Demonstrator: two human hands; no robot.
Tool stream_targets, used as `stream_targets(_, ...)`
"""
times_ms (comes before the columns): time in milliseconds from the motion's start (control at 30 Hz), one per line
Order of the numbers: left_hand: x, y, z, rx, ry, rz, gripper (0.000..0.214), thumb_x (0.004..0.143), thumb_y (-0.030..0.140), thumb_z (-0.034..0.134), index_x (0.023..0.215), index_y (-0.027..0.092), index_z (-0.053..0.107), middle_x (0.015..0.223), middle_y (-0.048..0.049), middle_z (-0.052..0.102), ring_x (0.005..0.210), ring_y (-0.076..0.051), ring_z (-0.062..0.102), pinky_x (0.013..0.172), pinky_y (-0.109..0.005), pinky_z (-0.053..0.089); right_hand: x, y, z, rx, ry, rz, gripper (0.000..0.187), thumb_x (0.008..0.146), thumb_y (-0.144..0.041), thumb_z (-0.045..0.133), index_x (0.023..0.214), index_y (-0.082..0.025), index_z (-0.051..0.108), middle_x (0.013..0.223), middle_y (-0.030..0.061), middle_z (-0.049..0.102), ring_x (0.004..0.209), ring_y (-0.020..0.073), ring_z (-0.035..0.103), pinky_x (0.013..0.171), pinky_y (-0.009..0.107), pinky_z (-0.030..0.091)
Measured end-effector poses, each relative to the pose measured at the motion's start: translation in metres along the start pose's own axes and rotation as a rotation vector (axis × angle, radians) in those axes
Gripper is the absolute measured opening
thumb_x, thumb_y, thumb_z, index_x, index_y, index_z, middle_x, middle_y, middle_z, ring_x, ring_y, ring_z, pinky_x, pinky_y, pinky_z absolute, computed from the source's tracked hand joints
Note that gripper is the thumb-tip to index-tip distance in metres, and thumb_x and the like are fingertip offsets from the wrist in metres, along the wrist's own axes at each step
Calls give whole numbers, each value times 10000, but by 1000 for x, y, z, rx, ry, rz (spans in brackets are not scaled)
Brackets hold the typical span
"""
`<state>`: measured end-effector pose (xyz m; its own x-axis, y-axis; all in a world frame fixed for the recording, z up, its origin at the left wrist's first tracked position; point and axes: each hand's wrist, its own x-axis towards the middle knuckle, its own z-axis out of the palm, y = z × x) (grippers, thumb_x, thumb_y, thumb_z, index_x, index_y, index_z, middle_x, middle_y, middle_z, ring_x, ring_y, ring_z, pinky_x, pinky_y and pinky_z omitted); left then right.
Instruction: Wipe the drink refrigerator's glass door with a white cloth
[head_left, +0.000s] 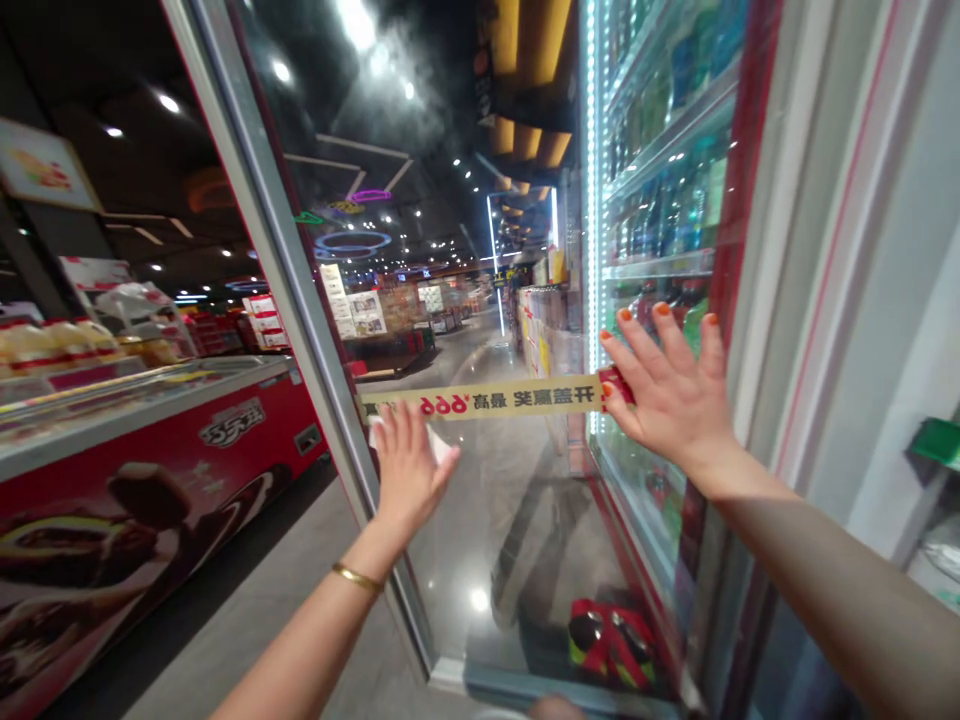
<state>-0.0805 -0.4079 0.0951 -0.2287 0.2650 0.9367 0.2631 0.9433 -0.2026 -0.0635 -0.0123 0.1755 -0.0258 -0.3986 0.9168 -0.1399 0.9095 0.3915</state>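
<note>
The glass door (pixel 487 520) stands upright before the person, swung out so that its silver frame (pixel 274 190) slants down the left and meets the bottom rail (pixel 480 680) at a corner. A pale yellow strip (pixel 495 399) with mirrored print crosses the pane from side to side.

The left hand (pixel 409 465) is just beside the left frame, over the left end of the strip, with little glass between it and that edge. Its fingers are extended and slightly apart, thumb out to the side, lying over a white cloth (pixel 439 447) against the pane; a gold bracelet (pixel 356 577) circles the wrist. The right hand (pixel 667 395) is higher, at the strip's right end, its fingers spread wide, seemingly flat on the glass near the door's red side border (pixel 752 150).

Between the hands lies a broad span of pane, with more room above the strip and below it down to the rail. Left of the frame, a band of grey floor (pixel 292 600) separates the door from a red chest freezer (pixel 255 425). Behind the pane on the right, lit shelves (pixel 667 265) carry bottles, edged by a bright light strip (pixel 592 180). A dark thing with red bands (pixel 611 640) shows low in the glass, too unclear to name
</note>
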Motion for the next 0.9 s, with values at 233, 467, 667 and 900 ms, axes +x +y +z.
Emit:
stream_targets(233, 95, 46, 1, -129, -11, 61, 999, 1054, 718, 465, 1791, 211, 19, 1866, -107, 21, 1730, -329, -115, 1418, -657, 11, -2, 0, 1, 31, -55, 62, 856, 1031, -423, 561, 1790, -345, 173, 1804, 52, 393, 1702, 351, 272, 1397, 663, 38)
stream_targets(467, 32, 32, -11, -204, -125, 587, 841, 1060, 670, 513, 1776, 354, 208, 1810, 41, 296, 1735, -206, 6, 1452, -451, 55, -2, 1, 3, 37, -100, 51, 901, 1022, -420, 570, 1796, -329, 118, 1849, 50, 288, 1721, 378, 187, 1370, 742, 23)
stream_targets(667, 175, -7, -27, -200, 20, -222, 955, 1069, 716, 420, 1787, 309, -62, 1856, -9, -145, 1706, -312, -200, 1398, -627, -153, 3, -1, -8, 97, -209, 137, 798, 1026, -415, 610, 1752, -369, 285, 1832, 19, 334, 1707, 387, 243, 1389, 724, 63)
stream_targets(900, 32, 110, 12, -118, -138, 536, 817, 1038, 764, 422, 1758, 426, 234, 1812, 153, 251, 1713, -155, -121, 1434, -386, -98, 1, -1, 1, 104, -45, 62, 883, 1022, -388, 609, 1786, -336, 170, 1822, 53, 354, 1713, 365, 237, 1371, 760, 80)
